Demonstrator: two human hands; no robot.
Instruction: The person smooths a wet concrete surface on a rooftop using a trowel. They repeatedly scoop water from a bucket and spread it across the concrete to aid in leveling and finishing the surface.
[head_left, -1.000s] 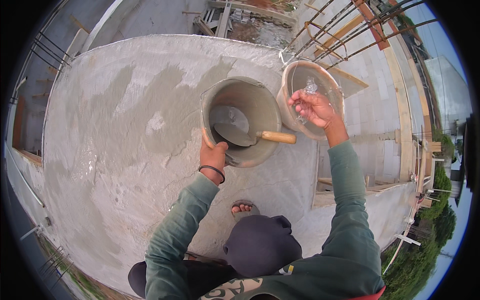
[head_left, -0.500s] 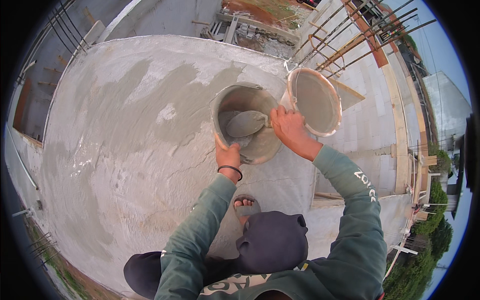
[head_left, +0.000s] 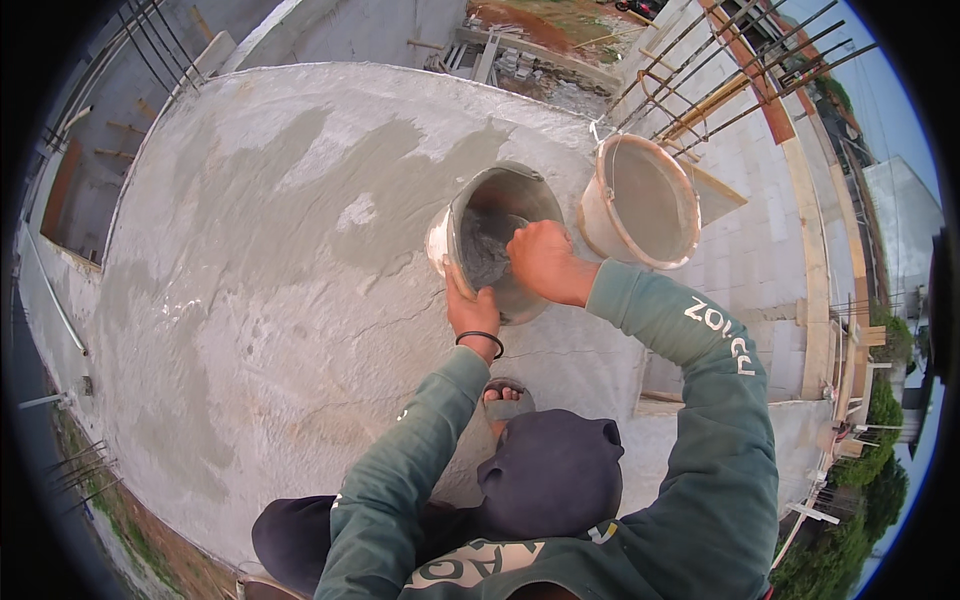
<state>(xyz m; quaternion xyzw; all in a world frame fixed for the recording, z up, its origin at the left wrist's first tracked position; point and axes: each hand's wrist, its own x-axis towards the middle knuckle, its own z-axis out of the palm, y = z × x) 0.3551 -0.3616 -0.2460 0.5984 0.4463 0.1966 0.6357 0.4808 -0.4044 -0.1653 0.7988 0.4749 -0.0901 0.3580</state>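
Note:
My left hand (head_left: 474, 314) is closed on the near rim of a mortar-smeared bucket (head_left: 437, 243), which tilts with its mouth toward me. Wet grey cement mix (head_left: 484, 245) lies inside. My right hand (head_left: 548, 262) reaches into the bucket's mouth in a fist, around the handle of a scoop. Most of the scoop is hidden behind that hand and down in the mix. Just right of the right hand stands a second bucket (head_left: 592, 212) with a wire handle and a cement-stained rim.
A rough slab (head_left: 250, 350) spreads around me, with darker wet patches at the left and far side. Rebar (head_left: 690, 90) juts out at the far right, above a block wall (head_left: 755, 250). My sandalled foot (head_left: 507, 395) is close to the held bucket.
My right hand has moved left and down into the bucket, taking the scoop from plain view into the mix. The held bucket has tilted and turned in my left hand.

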